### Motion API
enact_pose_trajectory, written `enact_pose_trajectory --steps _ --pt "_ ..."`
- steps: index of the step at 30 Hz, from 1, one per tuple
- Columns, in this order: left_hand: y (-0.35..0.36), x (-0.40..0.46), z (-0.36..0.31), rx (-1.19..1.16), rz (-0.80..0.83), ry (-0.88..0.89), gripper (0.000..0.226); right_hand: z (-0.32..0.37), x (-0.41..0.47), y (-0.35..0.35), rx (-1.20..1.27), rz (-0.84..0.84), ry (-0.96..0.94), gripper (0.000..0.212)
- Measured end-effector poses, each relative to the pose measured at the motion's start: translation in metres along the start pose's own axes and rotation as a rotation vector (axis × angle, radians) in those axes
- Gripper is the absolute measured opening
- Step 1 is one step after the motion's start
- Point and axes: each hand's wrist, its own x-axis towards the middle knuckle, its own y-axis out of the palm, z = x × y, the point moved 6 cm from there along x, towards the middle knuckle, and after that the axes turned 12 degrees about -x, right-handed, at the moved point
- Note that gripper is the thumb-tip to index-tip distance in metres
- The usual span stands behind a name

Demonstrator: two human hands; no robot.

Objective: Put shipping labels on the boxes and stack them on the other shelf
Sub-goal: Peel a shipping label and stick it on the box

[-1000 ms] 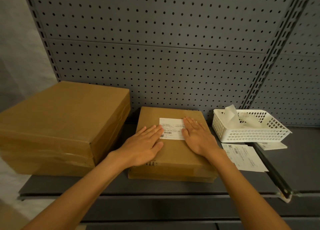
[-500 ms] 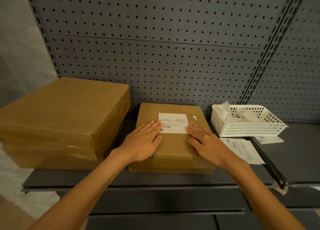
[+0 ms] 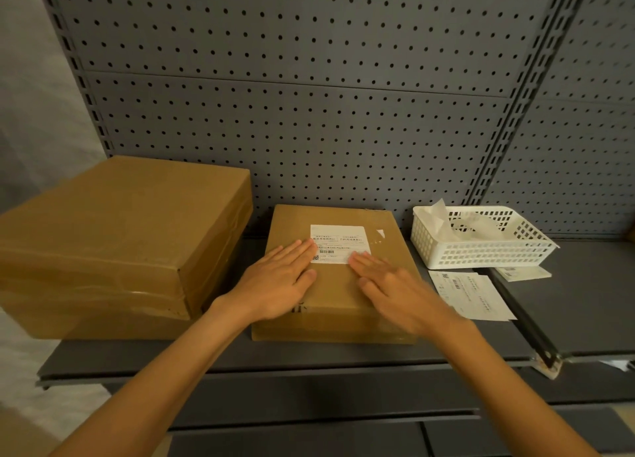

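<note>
A flat brown cardboard box point(image 3: 335, 295) lies on the grey shelf point(image 3: 309, 357) in the middle. A white shipping label point(image 3: 338, 240) is stuck on its top. My left hand point(image 3: 278, 281) lies flat on the box, its fingertips at the label's lower left corner. My right hand point(image 3: 391, 284) rests flat on the box too, fingers straight, its fingertips touching the label's lower right edge. A small white scrap point(image 3: 380, 233) sits on the box right of the label.
A bigger stack of brown boxes point(image 3: 113, 240) stands at the left. A white plastic basket point(image 3: 481, 240) with backing paper sits at the right, loose label sheets point(image 3: 470, 293) in front of it. A second shelf point(image 3: 584, 302) adjoins on the right. Pegboard backs both.
My right hand has slid off the label's right side, down and toward me, uncovering more of the label. The left hand has hardly moved. The view has shifted slightly.
</note>
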Motion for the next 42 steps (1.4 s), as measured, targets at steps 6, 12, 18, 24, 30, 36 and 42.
enact_pose_trajectory --steps 6,12,18,24,30,36,42 --pt "-0.002 0.000 -0.002 -0.010 0.009 -0.001 0.053 -0.028 0.006 -0.013 0.029 -0.039 0.128 0.048" --pt "-0.001 0.001 0.000 -0.009 0.000 0.003 0.054 0.004 0.075 0.004 -0.097 0.019 0.002 0.055" --pt "-0.001 0.000 -0.001 -0.013 0.003 -0.002 0.054 -0.058 0.063 0.010 -0.027 0.054 0.170 0.054" --pt "-0.024 0.013 -0.009 -0.088 0.005 -0.060 0.052 -0.062 0.061 0.015 0.002 0.003 0.189 0.053" --pt "-0.018 0.055 -0.018 -0.026 -0.008 -0.053 0.056 -0.065 0.060 0.016 0.001 -0.004 0.183 0.053" --pt "-0.012 0.045 0.005 0.062 -0.048 -0.098 0.054 -0.067 0.061 0.018 0.014 -0.004 0.187 0.055" --pt "-0.012 0.040 0.010 0.027 -0.077 -0.116 0.054 -0.067 0.062 0.018 0.030 -0.001 0.202 0.056"
